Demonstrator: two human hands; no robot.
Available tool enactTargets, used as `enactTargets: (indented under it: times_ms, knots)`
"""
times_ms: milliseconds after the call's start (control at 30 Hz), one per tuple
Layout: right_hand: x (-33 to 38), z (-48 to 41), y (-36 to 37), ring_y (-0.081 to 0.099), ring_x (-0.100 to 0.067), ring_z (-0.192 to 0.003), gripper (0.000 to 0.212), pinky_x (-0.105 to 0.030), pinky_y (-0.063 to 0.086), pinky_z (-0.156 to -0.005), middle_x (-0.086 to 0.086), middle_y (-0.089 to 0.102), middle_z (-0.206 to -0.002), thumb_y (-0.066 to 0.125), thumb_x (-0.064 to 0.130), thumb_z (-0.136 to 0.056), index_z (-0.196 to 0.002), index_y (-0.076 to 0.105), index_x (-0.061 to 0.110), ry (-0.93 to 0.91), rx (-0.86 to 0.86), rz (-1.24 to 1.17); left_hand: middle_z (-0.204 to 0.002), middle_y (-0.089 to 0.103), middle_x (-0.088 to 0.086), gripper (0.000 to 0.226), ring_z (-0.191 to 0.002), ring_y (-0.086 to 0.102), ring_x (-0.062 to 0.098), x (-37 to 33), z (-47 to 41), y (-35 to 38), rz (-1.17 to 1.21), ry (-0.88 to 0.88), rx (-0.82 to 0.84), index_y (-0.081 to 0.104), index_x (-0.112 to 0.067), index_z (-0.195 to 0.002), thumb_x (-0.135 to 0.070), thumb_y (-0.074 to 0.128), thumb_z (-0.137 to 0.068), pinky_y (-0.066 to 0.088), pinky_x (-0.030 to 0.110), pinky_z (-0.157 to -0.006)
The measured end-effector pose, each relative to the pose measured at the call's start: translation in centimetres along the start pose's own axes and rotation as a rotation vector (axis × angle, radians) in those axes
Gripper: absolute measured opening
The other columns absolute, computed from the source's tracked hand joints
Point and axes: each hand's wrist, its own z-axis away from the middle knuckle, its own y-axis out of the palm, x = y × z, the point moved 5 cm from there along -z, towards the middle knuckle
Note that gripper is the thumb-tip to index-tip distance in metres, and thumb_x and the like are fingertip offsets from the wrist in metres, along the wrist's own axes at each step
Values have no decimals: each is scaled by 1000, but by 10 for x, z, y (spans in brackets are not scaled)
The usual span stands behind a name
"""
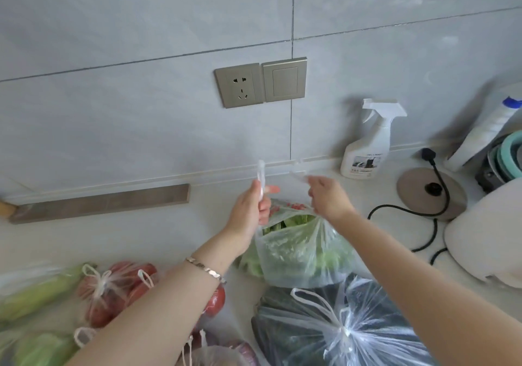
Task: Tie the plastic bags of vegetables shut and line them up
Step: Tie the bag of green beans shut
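Progress looks past the halfway mark, judging by the knots on show.

Head view: the bag of leafy greens (299, 252) stands on the counter (141, 233) just below frame centre. Its mouth gapes and red pieces show at its far rim. The left hand (250, 213) has its fingers curled round the left handle (261, 175), which is drawn up toward twelve o'clock. The right hand (329, 199) pinches the right handle (299, 174), blurred, at one o'clock of the bag. The handles are apart and not yet crossed, so this bag has no knot.

At five o'clock from it, and touching it, the bag of dark vegetables (339, 334) is knotted at its neck. At eight o'clock the tomato bag (113, 286) is knotted too, its loops standing free. Toward the nine o'clock edge lies a pale green bag (34, 289), too blurred to tell whether it is tied. The same holds for the green bag (42, 348) in the seven o'clock corner and the bottom bag (223, 353) at six o'clock, which is partly behind the left forearm.

What remains, as I judge it, is to cross and knot these two handles and then line the bags up. They lie in a loose cluster, not in a row.

A spray bottle (367, 145) stands at two o'clock of the frame and a kettle base (430, 193) at three.
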Motion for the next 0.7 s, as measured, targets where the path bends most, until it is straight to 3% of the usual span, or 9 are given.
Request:
enactTargets:
  times_ms: [67,167,267,300,367,433,533,633,700]
  knots:
    - [-14,9,11,29,-10,-47,31,-22,27,-46,6,37,-48,40,18,-96,-104,64,0,-29,42,30,-47,37,-12,39,-40,27,3,11,2,1,-19,20,0,65,-11,-86,-30,33,-99,23,15,-42]
    - [-19,22,23,32,-6,-43,22,-19,29,-48,9,44,-43,50,15,-91,-83,71,13,-97,88,-39,-49,46,-7,18,-41,36,5,24,4,2,5,-53,-110,68,-7,-82,-15,55,-90,30,14,-41]
    - [-14,30,29,49,7,-45,23,-5,36,-51,18,55,-43,49,4,-90,-93,69,15,-115,143,-120,-51,54,1,5,-36,39,4,32,6,10,190,-148,-145,62,2,-88,2,59,-84,31,13,-38]
    - [-12,33,30,51,10,-48,25,-3,38,-54,19,58,-44,47,0,-89,-86,69,13,-120,174,-146,-52,55,3,3,-36,40,4,33,5,12,243,-176,-135,59,2,-87,3,58,-84,31,13,-37]
    - [-12,37,30,54,2,-57,25,-9,40,-63,4,63,-53,49,-2,-87,-70,66,3,-157,226,-164,-49,53,0,7,-35,40,3,33,4,14,274,-220,-114,57,0,-79,2,57,-86,29,12,-35]
    - [-11,42,28,47,-7,-57,25,-19,37,-63,-11,55,-58,54,11,-89,-72,63,-5,-191,235,-137,-54,52,0,13,-36,39,2,32,2,14,210,-233,-109,59,-5,-75,1,56,-87,29,12,-36]
    - [-19,36,21,37,-2,-40,30,-15,30,-51,10,45,-37,52,19,-92,-66,64,11,-136,109,-149,-50,55,-3,14,-41,41,4,31,3,17,95,-164,-123,66,-10,-75,-5,60,-86,36,14,-42]
    - [-27,27,18,39,-11,-46,26,-25,33,-50,7,49,-45,55,21,-90,-69,68,15,-12,-15,-344,-52,59,-7,16,-47,52,7,24,3,15,-65,-16,-178,66,-13,-76,-12,57,-89,50,24,-55]
    - [-32,24,17,45,-10,-45,24,-22,38,-49,3,54,-50,55,19,-90,-70,67,14,90,-126,-470,-64,62,-3,17,-60,60,13,15,6,15,-300,141,-170,64,-12,-77,-16,55,-91,54,27,-67]
